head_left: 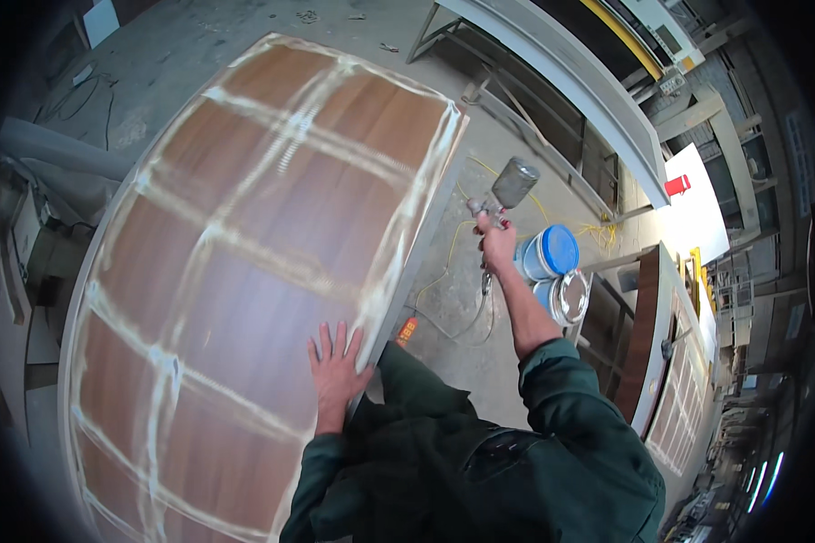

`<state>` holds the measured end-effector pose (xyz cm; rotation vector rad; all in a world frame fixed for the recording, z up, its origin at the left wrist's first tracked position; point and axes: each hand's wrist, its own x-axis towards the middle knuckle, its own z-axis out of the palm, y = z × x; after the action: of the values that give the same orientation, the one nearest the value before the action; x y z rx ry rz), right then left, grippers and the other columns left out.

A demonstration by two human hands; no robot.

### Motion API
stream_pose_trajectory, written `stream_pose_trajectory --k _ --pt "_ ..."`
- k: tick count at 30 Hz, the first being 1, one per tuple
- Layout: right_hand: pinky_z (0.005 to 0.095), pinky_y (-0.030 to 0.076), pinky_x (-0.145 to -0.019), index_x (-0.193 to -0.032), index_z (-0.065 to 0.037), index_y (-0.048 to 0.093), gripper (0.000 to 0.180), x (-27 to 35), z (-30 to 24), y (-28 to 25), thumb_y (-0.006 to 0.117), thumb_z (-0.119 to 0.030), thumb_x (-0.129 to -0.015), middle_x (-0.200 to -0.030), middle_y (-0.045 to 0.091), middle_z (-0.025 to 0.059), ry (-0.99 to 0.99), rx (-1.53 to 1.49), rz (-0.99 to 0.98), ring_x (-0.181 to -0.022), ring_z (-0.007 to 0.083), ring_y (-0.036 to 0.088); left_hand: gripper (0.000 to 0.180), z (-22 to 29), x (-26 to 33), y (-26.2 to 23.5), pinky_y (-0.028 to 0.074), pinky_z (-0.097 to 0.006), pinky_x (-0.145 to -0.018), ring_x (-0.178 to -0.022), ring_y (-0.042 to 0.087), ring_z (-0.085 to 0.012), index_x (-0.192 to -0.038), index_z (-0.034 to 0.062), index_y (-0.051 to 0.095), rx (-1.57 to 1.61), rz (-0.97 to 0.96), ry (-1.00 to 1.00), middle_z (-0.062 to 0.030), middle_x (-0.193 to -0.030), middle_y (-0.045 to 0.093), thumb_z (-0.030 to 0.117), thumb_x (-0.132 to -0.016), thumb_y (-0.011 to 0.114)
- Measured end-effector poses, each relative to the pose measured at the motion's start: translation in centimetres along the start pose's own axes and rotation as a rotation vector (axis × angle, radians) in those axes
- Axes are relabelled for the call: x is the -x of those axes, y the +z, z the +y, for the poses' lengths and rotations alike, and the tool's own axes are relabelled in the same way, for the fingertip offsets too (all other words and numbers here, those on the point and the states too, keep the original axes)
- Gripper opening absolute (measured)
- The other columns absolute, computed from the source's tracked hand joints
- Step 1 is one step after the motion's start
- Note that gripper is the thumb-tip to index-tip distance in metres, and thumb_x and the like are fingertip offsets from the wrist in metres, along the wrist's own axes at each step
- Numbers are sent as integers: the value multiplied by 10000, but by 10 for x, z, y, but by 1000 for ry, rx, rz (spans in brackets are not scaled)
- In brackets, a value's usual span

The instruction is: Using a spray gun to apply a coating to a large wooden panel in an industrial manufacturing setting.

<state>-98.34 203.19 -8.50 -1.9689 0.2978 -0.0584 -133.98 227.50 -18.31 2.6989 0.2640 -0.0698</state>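
My left hand lies flat with spread fingers on the near right part of a large brown wood-grain panel. Pale whitish bands of glue or filler cross the panel in a grid and run along its edges. To the right of the panel, my right hand is wrapped round the handle of a spray gun. The gun's grey metal cup sits up and to the right of its body, tilted. From below the hand a hose hangs down to the floor.
Two blue-and-white buckets stand right of my hand: one with a blue lid, one with a stained top. A yellow hose snakes over the concrete floor. A long grey workbench stands at the far right. Another brown panel stands right.
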Motion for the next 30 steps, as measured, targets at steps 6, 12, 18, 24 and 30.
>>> stream_pose_trajectory --k 6,12,18,24,30 --pt "344 456 -535 -1001 5 734 313 -185 -32 9 736 -306 -963 -737 697 71 -131 104 41 -577 160 596 943 11 -27 -3 155 -669 -1255 -1599 210 -387 -1564 321 510 27 -51 -83 -75 -1693 365 541 -699 814" --pt "371 585 -803 -1467 41 464 651 -193 13 25 736 -306 -988 -1044 738 171 -104 154 -576 -925 239 713 993 8 4 -10 166 -630 -1270 -1611 228 -331 -1591 328 473 72 -8 -211 -59 -1713 346 450 -667 819" --pt "296 390 -496 -1057 -87 676 268 -50 80 -32 830 -259 -920 -786 624 6 -265 482 -1144 -567 87 504 1054 42 50 11 185 -659 -1261 -1622 188 -368 -1605 221 435 130 330 -572 -124 -1734 285 380 -653 858" --pt "305 538 -755 -1324 -6 716 474 234 82 20 836 -167 -895 -937 735 33 -514 466 -1864 -807 105 618 882 90 259 68 252 -670 -1218 -1592 236 -407 -1605 189 426 9 600 -1255 -165 -1702 313 321 -794 746" --pt "313 546 -721 -1370 -95 708 504 495 98 41 836 -188 -892 -818 736 77 -952 226 -2054 -704 117 635 689 153 480 181 452 -509 -1121 -1381 533 -444 -1430 95 630 308 896 -1921 -268 -1545 504 473 -865 746"
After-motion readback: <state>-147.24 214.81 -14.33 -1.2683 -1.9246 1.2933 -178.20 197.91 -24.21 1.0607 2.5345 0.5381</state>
